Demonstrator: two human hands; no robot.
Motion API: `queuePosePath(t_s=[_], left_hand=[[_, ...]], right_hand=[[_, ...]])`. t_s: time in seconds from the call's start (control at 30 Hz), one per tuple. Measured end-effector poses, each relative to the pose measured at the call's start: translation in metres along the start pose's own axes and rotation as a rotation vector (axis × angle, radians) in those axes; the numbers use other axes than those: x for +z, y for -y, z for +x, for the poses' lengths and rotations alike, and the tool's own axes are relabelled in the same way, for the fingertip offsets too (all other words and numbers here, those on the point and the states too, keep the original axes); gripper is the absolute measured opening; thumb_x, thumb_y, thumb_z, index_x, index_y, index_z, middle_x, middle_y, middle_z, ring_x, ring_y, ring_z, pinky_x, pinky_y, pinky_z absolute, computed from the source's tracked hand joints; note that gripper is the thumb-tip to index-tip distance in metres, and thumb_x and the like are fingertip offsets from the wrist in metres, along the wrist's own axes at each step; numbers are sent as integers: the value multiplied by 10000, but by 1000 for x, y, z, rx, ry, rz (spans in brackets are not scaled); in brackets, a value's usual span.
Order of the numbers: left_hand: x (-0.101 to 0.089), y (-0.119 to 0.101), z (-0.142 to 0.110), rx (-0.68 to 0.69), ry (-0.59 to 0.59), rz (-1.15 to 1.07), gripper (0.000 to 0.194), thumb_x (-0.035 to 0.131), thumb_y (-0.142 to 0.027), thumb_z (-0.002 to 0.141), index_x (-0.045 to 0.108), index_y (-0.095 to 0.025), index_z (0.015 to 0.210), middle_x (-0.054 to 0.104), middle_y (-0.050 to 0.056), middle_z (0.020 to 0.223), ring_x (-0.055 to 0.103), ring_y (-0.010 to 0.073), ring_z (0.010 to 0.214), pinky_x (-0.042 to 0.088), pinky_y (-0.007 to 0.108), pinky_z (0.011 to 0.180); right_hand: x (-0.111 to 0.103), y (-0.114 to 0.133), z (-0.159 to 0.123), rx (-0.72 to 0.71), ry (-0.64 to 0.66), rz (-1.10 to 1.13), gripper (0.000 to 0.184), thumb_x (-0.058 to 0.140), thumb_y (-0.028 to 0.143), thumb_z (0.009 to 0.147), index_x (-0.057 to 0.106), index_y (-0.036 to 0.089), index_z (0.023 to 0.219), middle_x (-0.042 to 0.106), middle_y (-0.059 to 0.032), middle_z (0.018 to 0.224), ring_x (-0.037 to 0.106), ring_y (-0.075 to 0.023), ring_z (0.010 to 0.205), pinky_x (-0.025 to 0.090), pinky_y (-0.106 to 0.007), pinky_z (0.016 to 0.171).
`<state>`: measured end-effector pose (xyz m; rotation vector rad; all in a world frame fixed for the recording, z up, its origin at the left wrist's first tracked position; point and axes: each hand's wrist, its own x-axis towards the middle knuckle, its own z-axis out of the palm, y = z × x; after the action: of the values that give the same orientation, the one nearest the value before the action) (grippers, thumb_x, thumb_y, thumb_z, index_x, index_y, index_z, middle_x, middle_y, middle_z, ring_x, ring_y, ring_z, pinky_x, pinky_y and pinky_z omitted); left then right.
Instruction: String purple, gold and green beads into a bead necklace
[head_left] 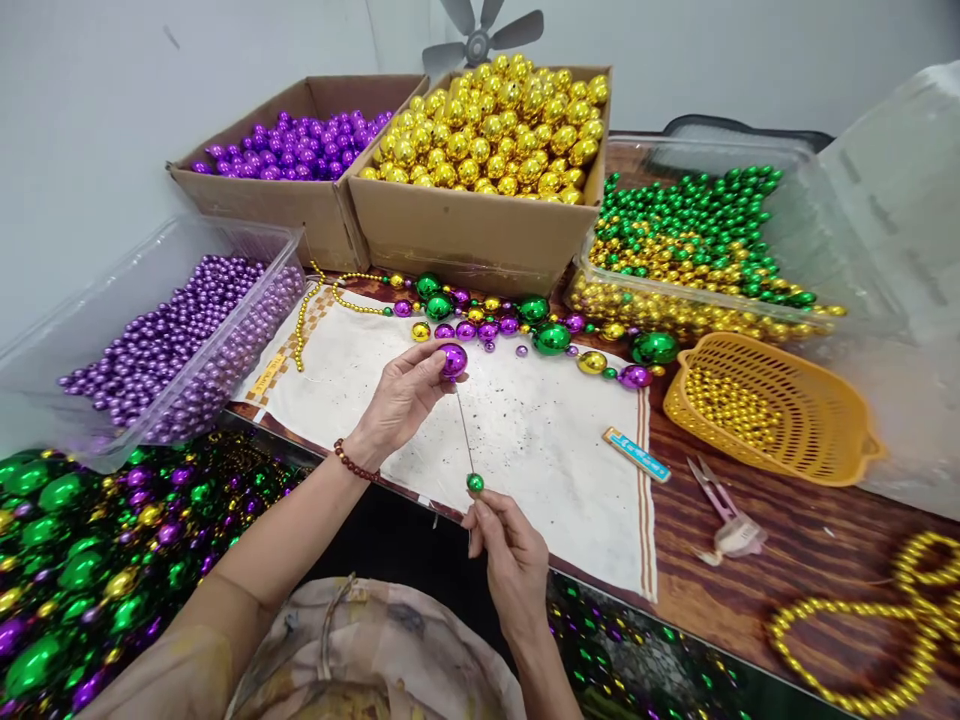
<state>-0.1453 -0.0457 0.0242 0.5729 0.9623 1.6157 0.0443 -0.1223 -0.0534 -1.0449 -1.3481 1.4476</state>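
Observation:
My left hand (409, 392), with a beaded bracelet at the wrist, pinches a large shiny purple bead (453, 362) above the white cloth. From that bead a thin taut strand (465, 428) runs down to a small green bead (475, 482). The fingertips of my right hand (510, 548) are closed right at the green bead; exactly what they grip beneath it is hidden. Behind my hands lies a bead garland (551, 339) of green, purple and gold beads, with a few loose purple beads (489, 347) nearby.
Cardboard boxes hold purple beads (300, 145) and gold beads (495, 130). Clear tubs (150, 345) (720, 245) stand at both sides. On the right are a yellow basket (817, 420), scissors (724, 500), a blue packet (636, 454) and gold bead strings (855, 610).

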Motion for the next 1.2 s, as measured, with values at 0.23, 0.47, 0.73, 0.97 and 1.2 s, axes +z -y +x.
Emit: queuePosePath(t_s=[0.23,0.47,0.73,0.97,1.2], left_hand=[[3,3,-4,-33,32,-12,308,848,-338,729,755,-208,993,742,36,959,680,131,800,527,284,764],[12,8,-22,36,63,58,288,831,-340,761,762,-221,1014,728,38,954,666,131,809,524,269,743],[13,2,-31,175,6,147,310,843,-344,741,739,-237,1013,694,19,922,628,120,785,527,261,724],[8,-2,-25,95,1,98,291,808,-355,773,687,-220,1001,708,32,1006,706,150,807,543,298,754],[5,-5,-24,65,-42,51,313,818,-360,763,660,-208,987,703,21,948,702,140,753,563,301,735]], right_hand=[[5,1,2,24,-6,8,208,566,351,974,669,172,950,630,11,680,509,-78,433,432,-230,465],[19,5,6,10,-54,60,213,550,371,991,626,179,936,610,25,678,495,-69,417,422,-223,459],[28,6,5,-39,-54,65,193,528,347,1008,616,186,949,602,29,677,491,-64,409,398,-212,435],[38,12,5,-93,-13,15,190,495,314,1019,617,180,964,599,36,628,491,-66,380,385,-215,424],[41,8,5,-121,-39,30,162,495,278,1020,620,182,981,602,40,631,484,-56,370,363,-202,407]])
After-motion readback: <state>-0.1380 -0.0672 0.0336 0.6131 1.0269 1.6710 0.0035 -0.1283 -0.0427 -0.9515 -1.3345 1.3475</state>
